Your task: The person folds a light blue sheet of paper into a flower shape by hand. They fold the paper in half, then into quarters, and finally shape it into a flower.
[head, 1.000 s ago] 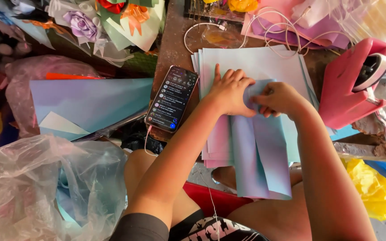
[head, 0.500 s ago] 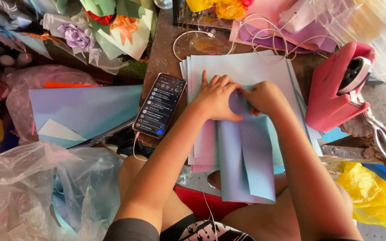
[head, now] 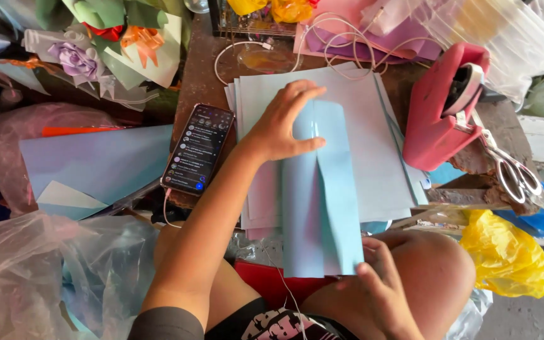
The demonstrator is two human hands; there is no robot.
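A light blue paper sheet (head: 322, 195), folded lengthwise into a long tube-like shape, lies on a stack of pale blue sheets (head: 373, 145) on a brown table. My left hand (head: 281, 123) presses flat on the folded sheet's far end, fingers spread. My right hand (head: 379, 283) rests at the sheet's near edge, over my knee, with fingers touching the paper's lower right corner.
A black phone (head: 198, 149) with a lit screen lies left of the stack. A pink tape dispenser (head: 442, 107) and scissors (head: 511, 173) sit at the right. Paper flowers (head: 96, 44), white cables (head: 347, 38), plastic bags (head: 39, 271) and a yellow bag (head: 505, 255) surround the table.
My right hand slid from the folded sheet's far end down to its near edge. My left hand stayed pressing the top. The fold now lies flatter along its length.
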